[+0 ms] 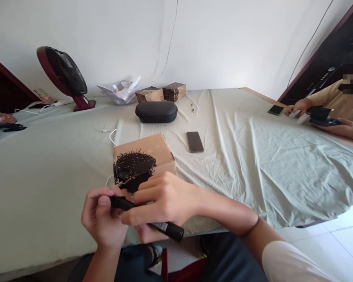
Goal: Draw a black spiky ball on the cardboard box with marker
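Observation:
A thick black marker (174,231) is held between my two hands above the table's near edge. My left hand (101,215) pinches its upper left end, where the cap is, between thumb and fingers. Round the barrel my right hand (164,199) is closed, and the marker's other end sticks out below it, tilted down to the right. Just beyond my hands lies a cardboard box (160,149). Dense black scribbles (133,166) cover its left and near parts, and my hands partly hide its near side.
A phone (195,141) lies right of the box. Behind are a black case (156,112), two patterned cardboard boxes (174,92), a plastic bag (120,92) and a fan (66,74). A person (326,98) at the right holds a dark device; another hand (7,118) shows far left.

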Action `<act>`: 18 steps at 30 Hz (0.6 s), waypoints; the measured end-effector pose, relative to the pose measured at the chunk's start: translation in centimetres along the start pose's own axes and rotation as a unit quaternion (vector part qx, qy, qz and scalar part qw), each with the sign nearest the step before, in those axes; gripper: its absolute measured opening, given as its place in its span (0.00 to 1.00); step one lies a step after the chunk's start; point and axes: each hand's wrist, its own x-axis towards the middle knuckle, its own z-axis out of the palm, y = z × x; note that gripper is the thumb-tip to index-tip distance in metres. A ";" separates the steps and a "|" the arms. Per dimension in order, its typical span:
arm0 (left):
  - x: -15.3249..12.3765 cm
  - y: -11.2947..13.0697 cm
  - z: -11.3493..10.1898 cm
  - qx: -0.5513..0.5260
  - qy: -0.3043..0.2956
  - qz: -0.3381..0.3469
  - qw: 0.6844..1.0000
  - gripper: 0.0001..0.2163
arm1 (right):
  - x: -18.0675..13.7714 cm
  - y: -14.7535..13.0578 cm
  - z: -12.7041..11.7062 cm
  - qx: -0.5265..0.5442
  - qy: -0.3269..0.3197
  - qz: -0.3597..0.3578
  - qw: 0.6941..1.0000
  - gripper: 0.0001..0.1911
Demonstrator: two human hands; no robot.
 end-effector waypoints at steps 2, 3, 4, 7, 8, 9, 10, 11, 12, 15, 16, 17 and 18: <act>0.2 -0.2 -0.2 0.001 -0.006 -0.007 1.000 0.16 | 0.0 -0.1 -0.4 0.007 -0.021 0.017 1.000 0.18; 0.2 -0.2 -0.4 0.004 -0.010 -0.006 1.000 0.16 | 0.0 -0.2 -0.4 0.013 -0.026 0.026 0.999 0.19; 0.3 -0.3 -0.5 0.010 -0.013 -0.001 1.000 0.15 | 0.0 -0.3 -0.3 0.021 -0.025 0.033 0.999 0.19; 0.4 -0.4 -0.8 0.023 -0.029 0.045 0.998 0.13 | 0.0 -0.4 0.1 0.038 -0.024 0.043 0.998 0.20; 0.4 -0.4 -0.9 0.024 -0.037 0.061 0.997 0.12 | 0.0 -0.3 0.2 0.039 -0.029 0.040 0.998 0.21; 0.5 -0.5 -0.9 0.024 -0.044 0.072 0.996 0.12 | 0.0 -0.3 0.3 0.036 -0.035 0.034 0.998 0.21; 0.5 -0.5 -1.0 0.022 -0.050 0.078 0.995 0.11 | 0.0 -0.3 0.3 0.028 -0.040 0.026 0.998 0.21; 0.6 -0.5 -1.0 0.024 -0.055 0.082 0.995 0.11 | 0.1 -0.2 0.3 0.018 -0.042 0.018 0.999 0.22; 0.6 -0.5 -1.1 0.030 -0.058 0.083 0.994 0.11 | 0.1 -0.2 0.2 0.005 -0.041 0.012 0.999 0.22; 0.7 -0.6 -1.1 0.050 -0.068 0.097 0.992 0.11 | 0.3 -0.4 0.0 -0.029 -0.044 0.005 0.999 0.23; 0.7 -0.6 -1.1 0.056 -0.073 0.106 0.990 0.11 | 0.3 -0.5 -0.1 -0.037 -0.048 0.007 0.998 0.23; 0.7 -0.7 -1.1 0.060 -0.079 0.114 0.988 0.10 | 0.4 -0.5 -0.2 -0.043 -0.052 0.011 0.998 0.23; 0.7 -0.7 -1.1 0.064 -0.085 0.122 0.987 0.10 | 0.4 -0.5 -0.2 -0.047 -0.054 0.013 0.997 0.23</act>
